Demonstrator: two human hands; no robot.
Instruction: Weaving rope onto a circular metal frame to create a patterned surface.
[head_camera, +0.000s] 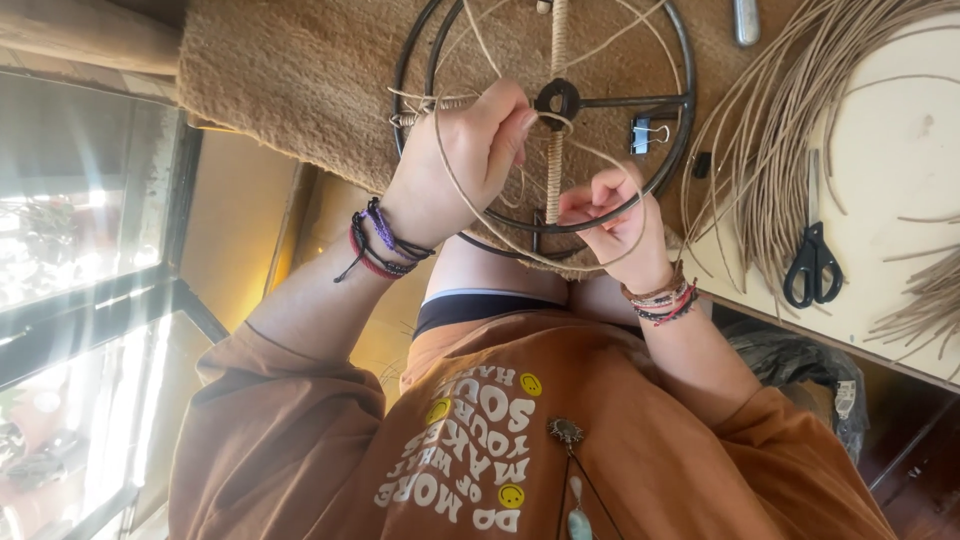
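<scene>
Two hands work at a dark metal ring frame (660, 150) that rests on a tan woolly mat (300, 80) over the person's lap. One hand, the left hand (470, 160) by its place in this upside-down view, is closed with its fingertips pinching a pale cord (480, 215) close to the frame's hub (557, 98). The right hand (615, 220) is curled shut on the same cord at the frame's near rim, just below a cord-wrapped spoke (553, 170). A loop of cord sweeps between both hands. A binder clip (645, 133) sits on another spoke. Black scissors (812, 262) and bundled cord strands (770, 150) lie on the table (900, 150), well apart.
</scene>
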